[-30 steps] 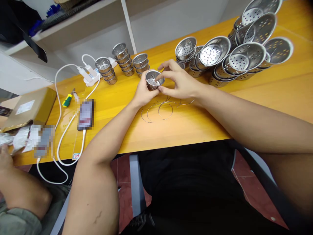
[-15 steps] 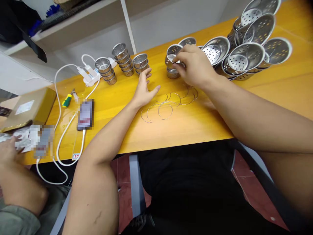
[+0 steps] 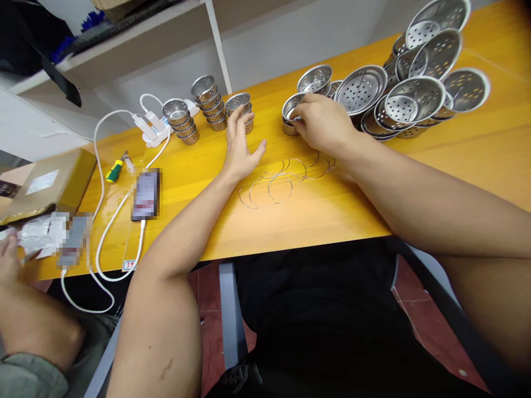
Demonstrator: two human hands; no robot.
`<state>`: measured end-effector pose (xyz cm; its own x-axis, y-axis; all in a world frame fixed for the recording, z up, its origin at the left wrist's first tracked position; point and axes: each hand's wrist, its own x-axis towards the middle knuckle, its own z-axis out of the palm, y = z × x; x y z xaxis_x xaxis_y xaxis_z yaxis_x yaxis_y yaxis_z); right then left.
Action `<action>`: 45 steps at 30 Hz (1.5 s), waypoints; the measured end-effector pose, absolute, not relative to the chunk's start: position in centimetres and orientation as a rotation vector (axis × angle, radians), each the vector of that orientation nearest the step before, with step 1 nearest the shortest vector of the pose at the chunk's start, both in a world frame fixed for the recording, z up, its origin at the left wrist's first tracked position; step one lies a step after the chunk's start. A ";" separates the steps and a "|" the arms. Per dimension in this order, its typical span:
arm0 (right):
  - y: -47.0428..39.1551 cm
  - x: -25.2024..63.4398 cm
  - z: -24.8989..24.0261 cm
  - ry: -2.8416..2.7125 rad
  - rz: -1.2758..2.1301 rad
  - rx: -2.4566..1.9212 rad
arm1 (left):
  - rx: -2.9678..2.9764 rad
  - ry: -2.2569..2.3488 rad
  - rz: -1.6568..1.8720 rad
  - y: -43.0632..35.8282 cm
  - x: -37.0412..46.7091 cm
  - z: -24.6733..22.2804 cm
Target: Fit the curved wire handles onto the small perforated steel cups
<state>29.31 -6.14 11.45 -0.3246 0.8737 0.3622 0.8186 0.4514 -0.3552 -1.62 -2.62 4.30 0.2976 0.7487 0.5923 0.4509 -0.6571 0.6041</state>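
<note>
With its fingers pinched on the rim, my right hand (image 3: 326, 122) holds a perforated metal cup (image 3: 290, 110), which sits in or on another small cup below it. My left hand (image 3: 240, 146) is open, fingers spread, in front of a short stack of perforated cups (image 3: 238, 101); whether the fingertips touch it I cannot tell. Several thin curved wires (image 3: 280, 188) lie on the table between my forearms. Behind my right hand stands another perforated cup (image 3: 315, 79), beside a wider perforated strainer (image 3: 360, 89).
More strainers (image 3: 415, 102) are heaped at the right. Two cup stacks (image 3: 176, 113) stand left, near a power strip (image 3: 155, 135). A phone (image 3: 145, 194), white cables, a green-yellow screwdriver (image 3: 114, 171) and a cardboard box (image 3: 53, 182) lie further left. Another person's hand (image 3: 9, 257) is at the left edge.
My right hand has lowered the metal cup onto the small cup beneath. My left hand has shifted slightly left, its fingers raised. The other person's hand has moved left.
</note>
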 end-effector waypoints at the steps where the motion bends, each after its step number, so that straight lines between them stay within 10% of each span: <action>1: -6.0 29.4 11.3 -2.211 0.162 -1.369 | 2.221 1.112 1.303 -2.9 -1.7 5.0; 45: -8.8 29.3 13.9 -2.836 0.509 -0.907 | 1.846 1.369 1.473 0.6 -5.4 4.9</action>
<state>29.29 -8.78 13.89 -0.8133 0.5818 0.0120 0.5412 0.7639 -0.3516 -5.42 0.55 4.93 -0.0397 0.8658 0.4988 0.4340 -0.4347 0.7891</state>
